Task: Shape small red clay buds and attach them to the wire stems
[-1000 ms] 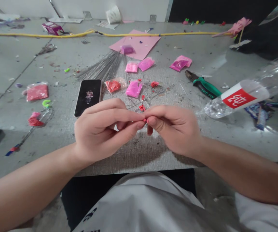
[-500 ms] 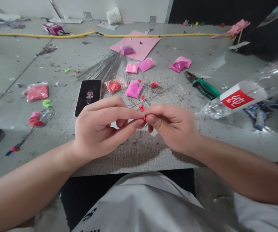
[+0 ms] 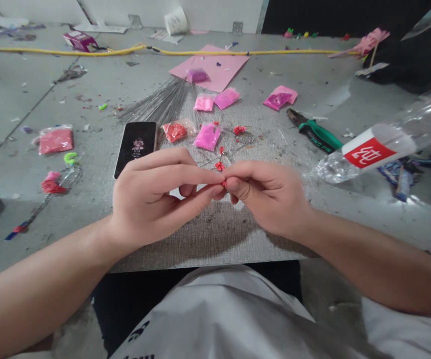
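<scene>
Between the tips of both thumbs and forefingers is a small bit of red clay (image 3: 224,184), mostly covered by the fingers. My left hand (image 3: 159,197) is closed in a pinch on it from one side. From the other side my right hand (image 3: 270,197) pinches it too, the fingertips of the two hands touching. Just beyond them lies a red clay flower (image 3: 219,166) by some thin wires. Another red clay flower (image 3: 239,129) sits on bent wire farther back. Near my left hand are a phone (image 3: 136,147), a bag of red clay (image 3: 176,131) and a bag of pink clay (image 3: 207,137).
Green-handled pliers (image 3: 316,133) and a clear plastic bottle (image 3: 368,147) lie on the right. A bundle of thin wires (image 3: 159,104) reaches toward a pink sheet (image 3: 226,65). On the left are a bag of coral clay (image 3: 56,140) and a pink-and-red clay piece on wire (image 3: 53,184).
Both hands keep the same pinch on the red clay, with hardly any movement. The view has shifted very slightly.
</scene>
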`<state>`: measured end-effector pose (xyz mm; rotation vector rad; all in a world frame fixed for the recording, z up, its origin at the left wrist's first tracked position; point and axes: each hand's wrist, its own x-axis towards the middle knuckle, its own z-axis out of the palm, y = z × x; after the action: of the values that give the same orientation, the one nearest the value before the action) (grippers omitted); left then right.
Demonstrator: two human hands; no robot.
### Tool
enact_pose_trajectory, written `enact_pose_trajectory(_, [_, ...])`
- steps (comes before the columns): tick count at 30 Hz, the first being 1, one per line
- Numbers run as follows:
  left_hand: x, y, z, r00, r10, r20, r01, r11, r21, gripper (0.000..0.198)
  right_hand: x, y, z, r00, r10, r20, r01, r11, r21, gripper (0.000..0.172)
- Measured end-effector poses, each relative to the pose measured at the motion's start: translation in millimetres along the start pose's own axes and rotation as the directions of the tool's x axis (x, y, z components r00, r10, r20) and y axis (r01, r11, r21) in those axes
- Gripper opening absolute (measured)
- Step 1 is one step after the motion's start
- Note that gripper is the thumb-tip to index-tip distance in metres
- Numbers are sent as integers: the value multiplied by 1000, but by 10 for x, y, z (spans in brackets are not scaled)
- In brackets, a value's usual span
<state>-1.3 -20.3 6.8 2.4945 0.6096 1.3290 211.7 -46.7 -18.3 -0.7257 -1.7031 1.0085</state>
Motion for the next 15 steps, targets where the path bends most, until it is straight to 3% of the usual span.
enact_pose_trajectory(15, [-8, 12, 19, 1000, -7, -20, 7, 1000, -22, 28, 17, -25, 6, 998, 55, 19, -56, 998, 18, 18])
